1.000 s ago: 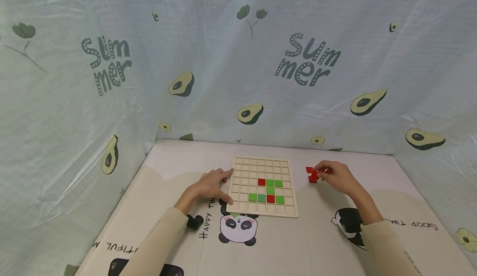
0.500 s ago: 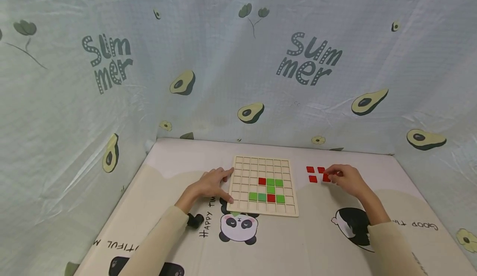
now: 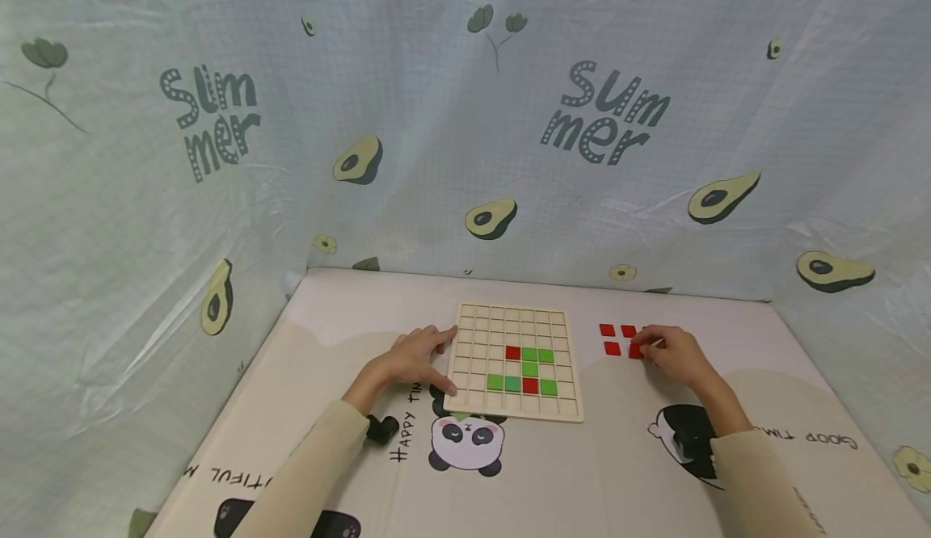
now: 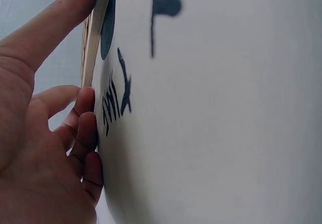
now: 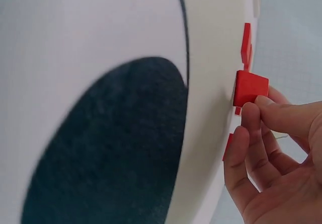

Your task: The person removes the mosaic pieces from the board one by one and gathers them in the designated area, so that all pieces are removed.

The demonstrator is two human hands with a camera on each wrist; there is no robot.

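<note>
A pale wooden grid board (image 3: 476, 346) lies flat on the table, with several green square tiles (image 3: 530, 369) and two red ones in its cells. My left hand (image 3: 410, 362) is spread at its left side, thumb and index finger touching the edge. In the left wrist view the thumb (image 4: 55, 25) presses on the board's edge while the other fingers bend onto the cloth. To the right of the board, my right hand (image 3: 675, 354) pinches a red square tile (image 5: 251, 88) between thumb and fingertips, low over the table. Loose red tiles (image 3: 612, 348) lie around it, some partly hidden by this hand.
A small black object (image 3: 381, 430) sits beside the left forearm. The table bears a printed cloth (image 3: 538, 473) with a panda and lettering. Hanging sheets (image 3: 436, 118) with avocado prints enclose the back and sides.
My right hand has moved right and slightly toward me with a red tile, leaving three tiles apart where red tiles looked bunched. My left hand keeps its place at the board.
</note>
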